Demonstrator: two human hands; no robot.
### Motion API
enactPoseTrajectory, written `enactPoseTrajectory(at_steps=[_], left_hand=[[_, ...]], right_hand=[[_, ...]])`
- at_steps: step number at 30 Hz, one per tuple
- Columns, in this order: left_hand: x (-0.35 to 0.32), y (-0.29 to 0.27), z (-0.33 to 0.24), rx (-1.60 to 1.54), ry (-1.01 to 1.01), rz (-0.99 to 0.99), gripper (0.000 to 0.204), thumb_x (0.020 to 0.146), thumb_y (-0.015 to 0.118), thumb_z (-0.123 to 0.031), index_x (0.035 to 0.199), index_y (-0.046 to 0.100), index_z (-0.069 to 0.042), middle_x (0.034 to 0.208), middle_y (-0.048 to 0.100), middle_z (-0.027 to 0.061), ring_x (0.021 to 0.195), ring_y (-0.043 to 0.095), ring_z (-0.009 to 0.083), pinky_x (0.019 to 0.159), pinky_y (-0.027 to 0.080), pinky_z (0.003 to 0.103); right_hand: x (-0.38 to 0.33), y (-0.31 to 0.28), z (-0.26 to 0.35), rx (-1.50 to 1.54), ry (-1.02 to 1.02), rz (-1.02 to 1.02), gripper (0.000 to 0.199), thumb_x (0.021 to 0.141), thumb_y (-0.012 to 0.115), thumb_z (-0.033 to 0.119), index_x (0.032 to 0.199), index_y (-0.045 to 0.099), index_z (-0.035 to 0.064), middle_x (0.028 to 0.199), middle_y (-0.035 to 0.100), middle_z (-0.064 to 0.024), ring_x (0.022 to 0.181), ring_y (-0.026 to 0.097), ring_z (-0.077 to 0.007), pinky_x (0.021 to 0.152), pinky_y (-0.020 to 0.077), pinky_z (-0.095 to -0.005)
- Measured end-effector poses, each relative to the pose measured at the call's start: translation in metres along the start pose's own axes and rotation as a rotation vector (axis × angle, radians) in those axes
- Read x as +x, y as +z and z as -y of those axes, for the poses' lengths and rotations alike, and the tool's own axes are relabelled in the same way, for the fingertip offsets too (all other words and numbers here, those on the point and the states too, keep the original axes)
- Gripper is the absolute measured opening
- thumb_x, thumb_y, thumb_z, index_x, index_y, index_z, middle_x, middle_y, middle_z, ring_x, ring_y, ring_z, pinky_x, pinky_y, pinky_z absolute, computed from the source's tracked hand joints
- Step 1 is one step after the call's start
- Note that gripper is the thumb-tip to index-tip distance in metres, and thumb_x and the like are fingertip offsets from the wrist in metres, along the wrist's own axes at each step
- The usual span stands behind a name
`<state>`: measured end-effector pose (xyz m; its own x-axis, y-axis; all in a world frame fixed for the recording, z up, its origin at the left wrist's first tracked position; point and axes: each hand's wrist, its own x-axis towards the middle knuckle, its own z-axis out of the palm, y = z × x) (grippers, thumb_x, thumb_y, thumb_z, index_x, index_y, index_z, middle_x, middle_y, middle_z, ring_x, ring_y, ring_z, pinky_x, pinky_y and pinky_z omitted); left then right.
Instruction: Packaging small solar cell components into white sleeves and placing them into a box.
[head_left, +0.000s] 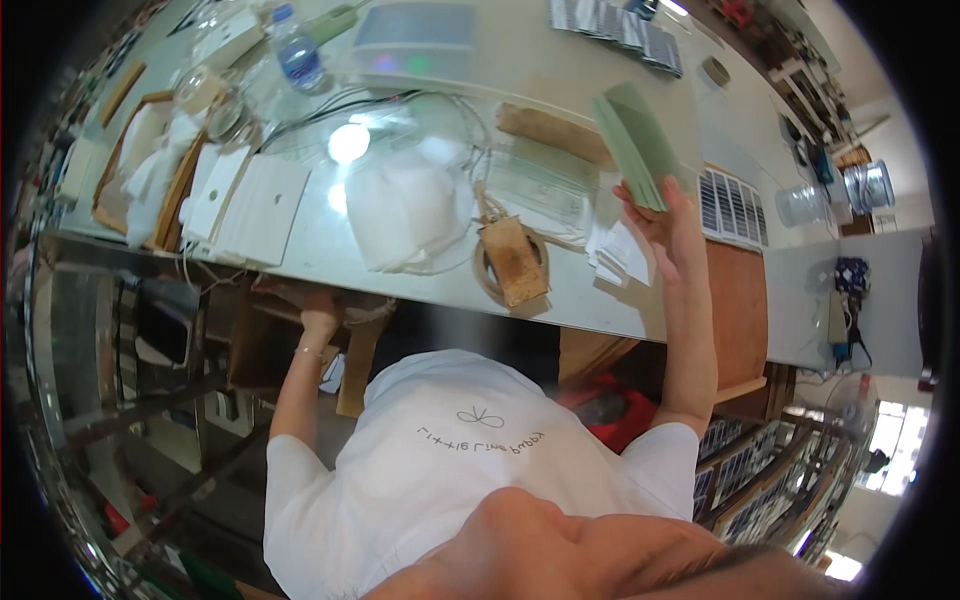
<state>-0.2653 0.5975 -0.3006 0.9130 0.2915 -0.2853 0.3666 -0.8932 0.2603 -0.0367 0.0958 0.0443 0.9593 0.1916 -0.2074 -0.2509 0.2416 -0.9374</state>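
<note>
My right hand (pixel 670 230) is raised over the right part of the table, closed on a stack of thin pale-green strips (pixel 637 140). The strips fan slightly and point away from me. Small white paper slips (pixel 620 252) lie on the table beside that wrist. Low at the left, my left hand (pixel 308 298) is at the table's front edge, over an open cardboard box (pixel 262 345). Its fingers look stretched out to the left, partly in shadow, and I see nothing held in them.
Around the middle lie a white plastic bag (pixel 405 215), a tape roll (pixel 483 268) under a worn brown block (pixel 513 262), and clear plates (pixel 540 190). White cards (pixel 262 210), a wooden tray (pixel 172 215) and a water bottle (pixel 297 50) stand left. A printed striped sheet (pixel 732 207) lies right.
</note>
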Motion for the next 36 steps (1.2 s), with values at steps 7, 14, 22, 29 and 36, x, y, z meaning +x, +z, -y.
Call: enactPoseTrajectory(at_steps=[7,14,22,29,36], left_hand=[[0.053,0.017,0.103,-0.637,-0.132,-0.134,0.044,0.101,0.052,-0.028,0.135,0.053,0.001,0.133,0.058,0.0114,0.115,0.056,0.0256,0.101,0.045,0.041],[-0.060,-0.177,-0.050,-0.272,0.148,0.210,0.022,0.095,0.065,-0.020,0.103,0.070,0.000,0.086,0.072,0.0162,0.075,0.069,0.0337,0.067,0.053,0.040],[-0.009,-0.332,-0.292,-0.255,0.859,-0.178,0.030,0.085,0.074,-0.010,0.114,0.066,-0.007,0.104,0.068,0.0118,0.099,0.064,0.0309,0.083,0.050,0.039],[0.096,-0.270,-0.388,0.346,1.235,0.100,0.078,0.066,0.089,-0.026,0.132,0.052,-0.004,0.131,0.055,0.0121,0.119,0.056,0.0329,0.098,0.051,0.041],[0.106,-0.263,-0.400,0.468,1.249,0.073,0.092,0.060,0.092,-0.026,0.137,0.048,0.000,0.120,0.055,0.0126,0.113,0.058,0.0310,0.094,0.054,0.038]], right_hand=[[0.005,0.005,0.008,-0.041,0.000,0.007,0.048,0.102,0.058,0.034,0.129,0.057,-0.0056,0.117,0.068,-0.0186,0.111,0.067,-0.0310,0.094,0.0526,-0.0333],[0.001,-0.011,0.010,-0.050,-0.030,0.073,0.050,0.100,0.061,0.035,0.129,0.057,-0.0053,0.117,0.068,-0.0164,0.110,0.068,-0.0279,0.093,0.0530,-0.0323],[0.022,-0.005,0.012,-0.026,0.024,0.118,0.048,0.100,0.060,0.034,0.128,0.057,-0.0050,0.117,0.067,-0.0147,0.105,0.068,-0.0250,0.092,0.0541,-0.0308],[0.023,-0.003,0.026,0.003,0.078,0.159,0.039,0.100,0.061,0.031,0.119,0.061,-0.0026,0.115,0.068,-0.0113,0.099,0.070,-0.0196,0.093,0.0546,-0.0303],[0.002,-0.015,0.036,0.069,-0.008,0.058,0.042,0.101,0.060,0.034,0.122,0.061,-0.0019,0.113,0.069,-0.0113,0.101,0.070,-0.0223,0.092,0.0549,-0.0299]])
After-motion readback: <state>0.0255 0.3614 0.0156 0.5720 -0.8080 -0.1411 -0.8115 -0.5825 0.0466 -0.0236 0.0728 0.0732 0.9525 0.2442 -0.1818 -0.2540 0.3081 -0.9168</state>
